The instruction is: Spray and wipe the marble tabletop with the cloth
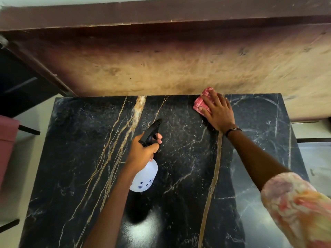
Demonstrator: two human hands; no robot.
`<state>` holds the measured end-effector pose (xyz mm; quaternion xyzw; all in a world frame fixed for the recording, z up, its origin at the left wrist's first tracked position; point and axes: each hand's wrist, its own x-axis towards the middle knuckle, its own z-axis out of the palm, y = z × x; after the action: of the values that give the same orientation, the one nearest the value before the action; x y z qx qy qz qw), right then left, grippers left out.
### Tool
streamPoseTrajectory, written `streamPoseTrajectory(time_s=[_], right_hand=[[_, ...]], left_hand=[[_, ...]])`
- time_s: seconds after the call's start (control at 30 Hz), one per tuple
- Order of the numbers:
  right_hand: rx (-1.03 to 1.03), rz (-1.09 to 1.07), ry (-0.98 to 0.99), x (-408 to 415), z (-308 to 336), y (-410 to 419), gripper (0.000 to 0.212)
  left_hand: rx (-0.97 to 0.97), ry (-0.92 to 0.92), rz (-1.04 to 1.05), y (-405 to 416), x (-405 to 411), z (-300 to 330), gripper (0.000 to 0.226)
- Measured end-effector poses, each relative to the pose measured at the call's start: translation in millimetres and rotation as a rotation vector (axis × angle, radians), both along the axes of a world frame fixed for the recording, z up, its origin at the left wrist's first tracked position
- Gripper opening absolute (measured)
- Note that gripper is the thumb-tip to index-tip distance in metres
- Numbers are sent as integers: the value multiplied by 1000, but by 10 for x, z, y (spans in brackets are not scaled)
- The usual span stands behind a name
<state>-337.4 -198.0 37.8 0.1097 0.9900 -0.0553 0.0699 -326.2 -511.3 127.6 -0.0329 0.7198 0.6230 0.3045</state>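
The black marble tabletop (180,158) with gold and white veins fills the lower part of the head view. My left hand (141,151) grips the neck of a white spray bottle (145,178) with a black trigger head, held above the middle of the top, nozzle pointing away. My right hand (217,111) lies flat with straight fingers on a folded red checked cloth (201,102), pressing it onto the marble at the far edge, right of centre. Most of the cloth is hidden under the hand.
A brown wooden panel (179,65) rises directly behind the table's far edge. A dark cabinet (23,83) stands at the far left, and a pink object (7,140) lies by the left edge. Light floor (315,158) shows to the right.
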Motion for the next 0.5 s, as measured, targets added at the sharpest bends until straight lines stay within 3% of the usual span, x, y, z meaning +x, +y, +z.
streamPoseTrajectory(time_s=[0.1, 0.3, 0.4, 0.5], right_hand=[[14, -48, -4, -237, -6, -264, 64], [-30, 344, 28, 232, -54, -908, 56], [-8, 491, 29, 787, -61, -617, 57], [-33, 433, 74, 1179, -42, -6, 56]], left_hand=[[-23, 26, -25, 28, 23, 0, 35], [-119, 68, -34, 173, 125, -15, 29], [-168, 63, -60, 296, 204, -15, 24], [-188, 55, -88, 392, 312, -38, 25]])
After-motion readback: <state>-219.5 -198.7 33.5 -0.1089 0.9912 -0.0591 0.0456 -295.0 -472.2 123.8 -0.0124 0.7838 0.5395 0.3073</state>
